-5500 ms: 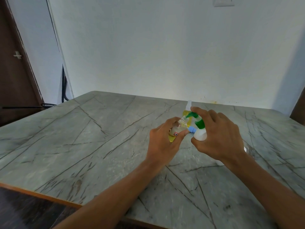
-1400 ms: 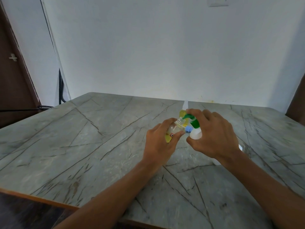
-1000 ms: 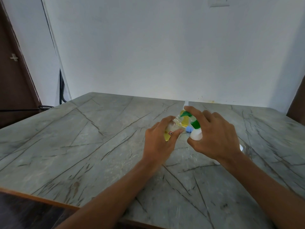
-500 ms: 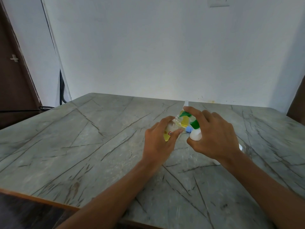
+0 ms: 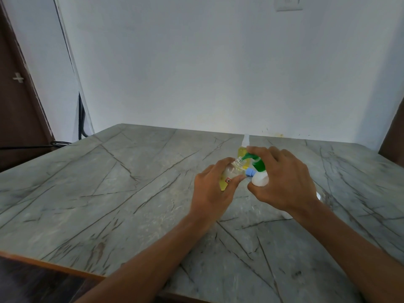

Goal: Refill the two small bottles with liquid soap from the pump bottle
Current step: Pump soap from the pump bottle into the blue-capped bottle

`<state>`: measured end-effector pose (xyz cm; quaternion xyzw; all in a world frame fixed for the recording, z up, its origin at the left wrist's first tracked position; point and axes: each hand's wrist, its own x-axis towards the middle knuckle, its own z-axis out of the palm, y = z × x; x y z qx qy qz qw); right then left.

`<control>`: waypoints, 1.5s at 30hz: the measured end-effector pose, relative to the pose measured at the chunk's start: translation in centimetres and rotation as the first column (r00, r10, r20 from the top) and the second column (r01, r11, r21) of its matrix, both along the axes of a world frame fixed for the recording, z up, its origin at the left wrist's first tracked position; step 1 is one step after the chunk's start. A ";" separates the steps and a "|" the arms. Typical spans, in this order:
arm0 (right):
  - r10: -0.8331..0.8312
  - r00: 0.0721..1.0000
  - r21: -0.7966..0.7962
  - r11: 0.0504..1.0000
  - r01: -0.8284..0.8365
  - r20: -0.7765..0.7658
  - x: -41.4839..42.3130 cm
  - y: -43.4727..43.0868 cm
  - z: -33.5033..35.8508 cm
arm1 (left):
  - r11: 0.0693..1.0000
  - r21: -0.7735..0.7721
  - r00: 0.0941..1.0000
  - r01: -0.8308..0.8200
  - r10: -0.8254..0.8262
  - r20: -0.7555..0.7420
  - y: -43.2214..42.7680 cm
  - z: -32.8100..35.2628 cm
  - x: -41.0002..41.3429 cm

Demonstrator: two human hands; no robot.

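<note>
We see our left hand (image 5: pixel 213 189) with its grip wrapped around a small clear bottle (image 5: pixel 230 173), tilted so its open neck meets the green nozzle. Our right hand (image 5: pixel 282 181) has its grip closed on the white pump bottle (image 5: pixel 259 177), one finger on the green pump head. Both are held toward the far edge of the desk (image 5: pixel 109 193). A second small bottle (image 5: pixel 242 152) of yellow liquid stands just behind them, nearer that edge.
</note>
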<state>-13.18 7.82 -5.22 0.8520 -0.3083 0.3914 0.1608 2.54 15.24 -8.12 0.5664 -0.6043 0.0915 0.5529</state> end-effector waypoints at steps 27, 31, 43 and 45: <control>-0.060 0.997 0.011 0.998 0.061 -0.054 0.2 0.5 0.3 | 0.998 0.039 0.998 -0.042 0.044 -0.055 -0.2 0.2 0.4; -0.036 0.998 0.015 0.999 0.036 -0.048 0.3 0.4 0.2 | 0.997 0.057 0.997 -0.051 0.054 -0.048 -0.1 0.2 0.3; 0.004 1.000 0.008 1.000 -0.004 0.005 0.1 0.0 -0.1 | 0.999 0.037 0.999 -0.030 0.028 0.036 0.1 -0.1 0.0; -0.008 1.000 0.011 1.000 0.008 0.004 0.2 0.0 -0.1 | 0.999 0.044 0.999 -0.029 0.027 0.033 0.1 -0.1 -0.1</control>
